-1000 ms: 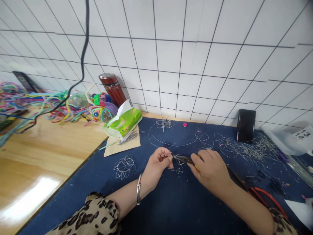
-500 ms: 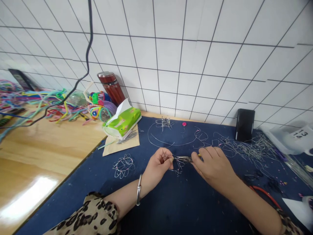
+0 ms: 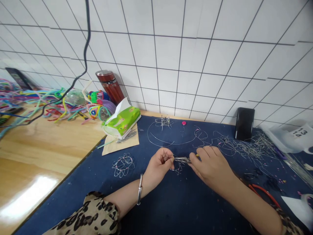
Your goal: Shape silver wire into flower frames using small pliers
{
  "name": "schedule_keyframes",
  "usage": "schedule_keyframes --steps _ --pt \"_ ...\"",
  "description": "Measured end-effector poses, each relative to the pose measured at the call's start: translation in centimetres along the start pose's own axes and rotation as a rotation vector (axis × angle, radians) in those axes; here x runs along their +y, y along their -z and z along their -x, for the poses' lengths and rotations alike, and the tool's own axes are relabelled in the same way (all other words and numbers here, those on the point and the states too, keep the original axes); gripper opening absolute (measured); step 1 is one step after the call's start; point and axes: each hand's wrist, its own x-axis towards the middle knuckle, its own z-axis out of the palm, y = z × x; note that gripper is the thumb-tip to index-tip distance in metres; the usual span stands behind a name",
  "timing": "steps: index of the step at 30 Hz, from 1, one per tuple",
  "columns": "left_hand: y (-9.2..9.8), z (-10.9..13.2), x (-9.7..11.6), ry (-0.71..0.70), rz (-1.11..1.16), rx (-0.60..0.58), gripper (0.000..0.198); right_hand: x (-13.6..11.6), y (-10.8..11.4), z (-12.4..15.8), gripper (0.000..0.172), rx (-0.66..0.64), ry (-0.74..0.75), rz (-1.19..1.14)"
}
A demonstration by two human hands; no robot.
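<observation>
Wire (image 3: 180,168) sits pinched in our left fingers (image 3: 168,162) and spreads just right of them; our right fingers (image 3: 195,159) grip pliers (image 3: 182,159). We judge it light, springy, best held near the pliers.

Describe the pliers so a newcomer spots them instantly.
Start at the dark blue mat, then look between the left hand and the right hand. The pliers stick out of the right hand, pointing at the left. Their straight, thick metal nose sets them apart from the thin, looped wire piece just below.
</observation>
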Motion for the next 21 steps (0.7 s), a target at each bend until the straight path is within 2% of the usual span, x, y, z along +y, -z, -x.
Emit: schedule_keyframes --steps 21 --pt "0.00 -0.13 -0.06 0.025 0.026 0.013 0.005 -0.25 -0.80 0.26 0.019 0.008 0.002 0.026"
